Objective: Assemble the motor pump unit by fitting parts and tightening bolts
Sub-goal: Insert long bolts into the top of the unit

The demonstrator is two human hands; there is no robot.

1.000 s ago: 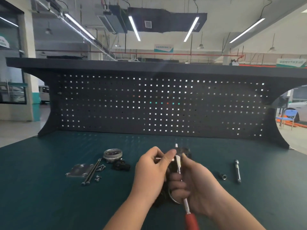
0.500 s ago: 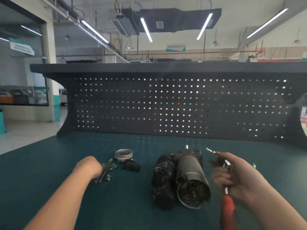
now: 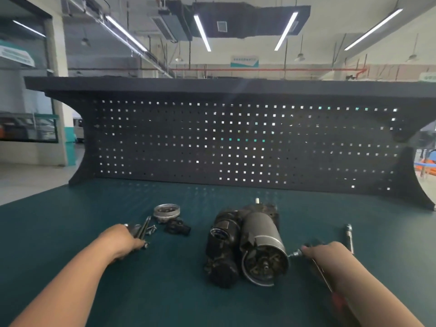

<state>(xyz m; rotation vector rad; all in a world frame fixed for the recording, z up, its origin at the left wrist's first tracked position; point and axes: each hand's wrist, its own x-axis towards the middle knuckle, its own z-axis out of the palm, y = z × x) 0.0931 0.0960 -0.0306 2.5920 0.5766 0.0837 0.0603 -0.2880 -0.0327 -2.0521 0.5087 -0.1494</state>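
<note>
The dark motor pump unit (image 3: 247, 244) lies on its side mid-bench, its open round end facing me. My right hand (image 3: 330, 258) is just right of that end, closed around a red-handled ratchet tool (image 3: 323, 277) whose metal head points at the motor. My left hand (image 3: 122, 239) rests palm down on the long bolts (image 3: 144, 228) and a metal plate at the left; its fingers curl over them, but how firmly they grip is hidden.
A round metal cover (image 3: 166, 211) and a small black part (image 3: 177, 228) lie left of the motor. A steel extension bar (image 3: 349, 237) lies at the right. The black pegboard (image 3: 236, 142) closes off the back of the green bench (image 3: 59, 232).
Both hands left the motor: the left went out to the bolts at the left, the right moved right and then down to the bench with the tool. The motor now lies uncovered.
</note>
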